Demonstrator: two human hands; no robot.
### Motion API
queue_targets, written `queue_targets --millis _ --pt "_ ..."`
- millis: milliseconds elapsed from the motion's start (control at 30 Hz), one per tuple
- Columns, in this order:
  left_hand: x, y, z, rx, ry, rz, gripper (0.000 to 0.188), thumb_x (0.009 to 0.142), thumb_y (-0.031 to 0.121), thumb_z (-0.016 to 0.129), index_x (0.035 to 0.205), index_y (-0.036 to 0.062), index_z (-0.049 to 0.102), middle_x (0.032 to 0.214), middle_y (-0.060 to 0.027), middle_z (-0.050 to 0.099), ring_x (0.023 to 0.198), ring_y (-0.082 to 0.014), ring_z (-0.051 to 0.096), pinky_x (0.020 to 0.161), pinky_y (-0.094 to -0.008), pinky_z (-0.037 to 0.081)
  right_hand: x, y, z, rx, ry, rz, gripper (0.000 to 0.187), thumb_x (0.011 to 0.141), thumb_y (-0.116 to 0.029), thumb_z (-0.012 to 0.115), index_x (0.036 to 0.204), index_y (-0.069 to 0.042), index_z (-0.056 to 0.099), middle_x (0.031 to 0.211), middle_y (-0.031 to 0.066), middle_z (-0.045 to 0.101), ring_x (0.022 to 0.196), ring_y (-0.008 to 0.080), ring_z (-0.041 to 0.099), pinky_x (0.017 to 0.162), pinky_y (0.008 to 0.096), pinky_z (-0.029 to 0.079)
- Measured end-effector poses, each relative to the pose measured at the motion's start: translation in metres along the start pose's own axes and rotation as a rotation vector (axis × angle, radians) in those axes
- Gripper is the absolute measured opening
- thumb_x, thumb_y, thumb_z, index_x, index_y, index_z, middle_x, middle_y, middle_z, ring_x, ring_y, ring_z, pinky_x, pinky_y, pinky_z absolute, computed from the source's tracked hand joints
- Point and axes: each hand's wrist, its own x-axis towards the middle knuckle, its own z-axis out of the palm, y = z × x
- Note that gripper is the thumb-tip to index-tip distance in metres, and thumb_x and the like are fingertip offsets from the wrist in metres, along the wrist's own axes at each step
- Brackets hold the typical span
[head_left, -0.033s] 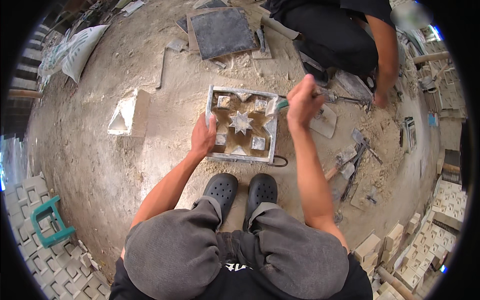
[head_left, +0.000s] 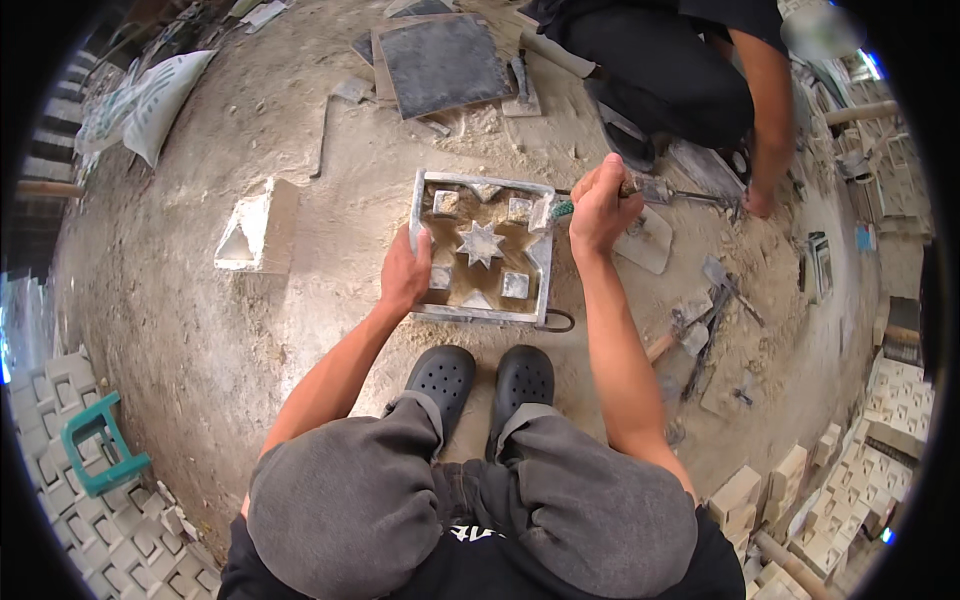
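On the ground before my feet lies a square metal mould [head_left: 482, 320] with a raised rim. Inside it, an eight-pointed star [head_left: 481, 245] stands in the middle, with small square blocks and pointed pieces around it and pale powder on some of them. My left hand [head_left: 405, 272] grips the mould's left side, thumb over the rim. Closed in a fist, my right hand [head_left: 604, 212] holds a brush-like tool [head_left: 562, 209] with a green part. Its pale end is at the mould's upper right rim; my fingers hide most of its handle. A curved handle [head_left: 560, 321] sticks out at the lower right corner.
A white hollow block [head_left: 258, 228] stands left of the mould. Dark square plates [head_left: 445, 65] lie beyond it. At right are a hammer [head_left: 733, 285], other tools and rubble. Another person [head_left: 680, 90] crouches far right, one hand low. A green stool [head_left: 103, 443] stands at left.
My right hand has shifted slightly left and down with the brush-like tool and looks less blurred. The mould and my left hand stay practically in place.
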Motion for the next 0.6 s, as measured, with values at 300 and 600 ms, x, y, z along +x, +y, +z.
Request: queue_targets --millis 300,600 --pt "0.002 -0.002 -0.001 0.025 -0.008 -0.023 0.041 0.1 0.037 0.04 0.108 -0.0007 0.055 0.097 -0.0267 0.062 0.093 -0.0444 0.058 0.082 -0.0485 0.044 0.009 0.013 -0.008 -0.24 0.03 -0.104 0.047 0.098 -0.027 0.049 0.056 -0.01 0.035 0.051 -0.0051 0.04 0.046 0.0059 0.039 0.043 0.0259 0.029" --pt "-0.001 -0.009 -0.001 0.032 0.006 -0.015 0.044 0.101 0.037 0.039 0.111 -0.0024 0.055 0.101 -0.0279 0.061 0.096 -0.0448 0.058 0.084 -0.0487 0.044 -0.003 -0.006 0.004 -0.235 -0.082 -0.096 0.046 0.099 -0.023 0.049 0.058 -0.004 0.038 0.052 -0.0042 0.038 0.051 0.004 0.036 0.046 0.0275 0.028"
